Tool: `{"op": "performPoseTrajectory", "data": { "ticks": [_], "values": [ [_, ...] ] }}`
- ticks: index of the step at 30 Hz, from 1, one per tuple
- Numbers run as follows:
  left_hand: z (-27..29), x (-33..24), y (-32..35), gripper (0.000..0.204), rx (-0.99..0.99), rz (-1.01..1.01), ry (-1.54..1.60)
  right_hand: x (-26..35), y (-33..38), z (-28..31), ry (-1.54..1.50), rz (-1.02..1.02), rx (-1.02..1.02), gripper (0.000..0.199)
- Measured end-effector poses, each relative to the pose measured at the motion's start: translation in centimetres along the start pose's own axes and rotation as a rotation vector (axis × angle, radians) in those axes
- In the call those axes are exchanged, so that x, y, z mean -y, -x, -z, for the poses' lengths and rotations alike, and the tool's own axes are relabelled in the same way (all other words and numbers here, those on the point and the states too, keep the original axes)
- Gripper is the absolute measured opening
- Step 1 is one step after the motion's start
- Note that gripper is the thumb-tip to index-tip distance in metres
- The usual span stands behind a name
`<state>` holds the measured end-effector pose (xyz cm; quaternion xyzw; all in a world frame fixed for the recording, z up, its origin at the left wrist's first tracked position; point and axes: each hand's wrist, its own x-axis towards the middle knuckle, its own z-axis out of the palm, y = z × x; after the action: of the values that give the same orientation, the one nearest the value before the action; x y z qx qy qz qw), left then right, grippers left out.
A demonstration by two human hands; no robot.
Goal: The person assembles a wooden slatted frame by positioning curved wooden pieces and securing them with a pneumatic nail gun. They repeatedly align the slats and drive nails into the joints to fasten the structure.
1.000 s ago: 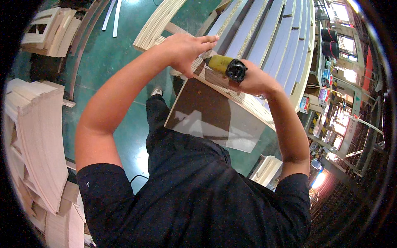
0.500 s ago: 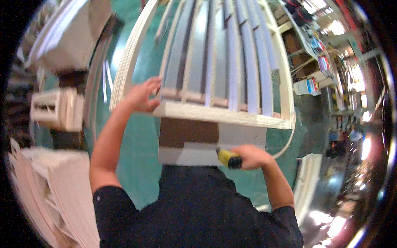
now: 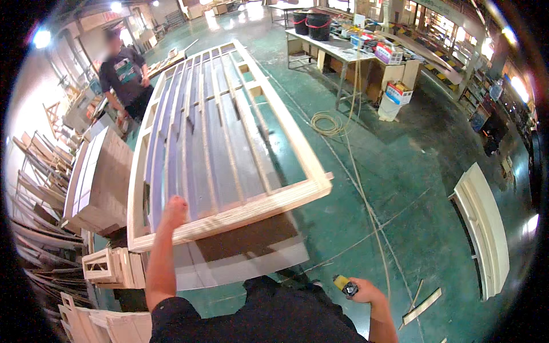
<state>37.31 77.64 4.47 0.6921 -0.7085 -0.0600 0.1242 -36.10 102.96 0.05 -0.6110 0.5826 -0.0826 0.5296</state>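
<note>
A long wooden frame (image 3: 246, 219) with lengthwise slats lies in front of me, raised on a pale board-like support (image 3: 274, 254). Over its near rail, toward the left corner, is my left hand (image 3: 175, 211). Its fingers look curled in, and what they hold, if anything, is hidden. My right hand (image 3: 368, 291) is low on the right, apart from the frame, closed round a yellow-and-black nail gun (image 3: 345, 285). A thin pale air hose (image 3: 372, 214) runs across the floor toward this hand. Grey-lilac strips (image 3: 197, 166) show between the slats.
Another person (image 3: 123, 71) stands beyond the frame's left side. A workbench (image 3: 334, 50) with black buckets (image 3: 318, 27) is at the back right. Hose coils (image 3: 326, 123) and wood scraps (image 3: 422, 307) lie on the green floor. Stacked wooden panels (image 3: 106, 177) stand left; a pale moulded piece (image 3: 483, 234) lies right.
The view has swung up, showing the whole frame and the workshop. My right hand, with the nail gun, is now farther right of the frame. My left hand's spread fingers have drawn in.
</note>
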Motion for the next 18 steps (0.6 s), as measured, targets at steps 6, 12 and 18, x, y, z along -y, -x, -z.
{"op": "performPoseTrajectory", "data": {
  "ticks": [6, 12, 18],
  "values": [
    [-11.2, -32.5, 0.0, 0.014, 0.377, -0.254, 0.291, -11.4, -0.9, 8.7, 0.104, -0.282, -0.075, 0.059],
    [-22.7, -52.3, 4.1, 0.043, 0.887, -0.464, 0.701, -16.7, -6.3, 20.8, 0.221, -0.326, -0.2, 0.048],
    [-27.8, -66.4, -6.0, 0.025, 1.079, -0.424, 0.691, -24.6, -7.3, 30.9, 0.092, -0.544, -0.306, 0.047]
  ]
}}
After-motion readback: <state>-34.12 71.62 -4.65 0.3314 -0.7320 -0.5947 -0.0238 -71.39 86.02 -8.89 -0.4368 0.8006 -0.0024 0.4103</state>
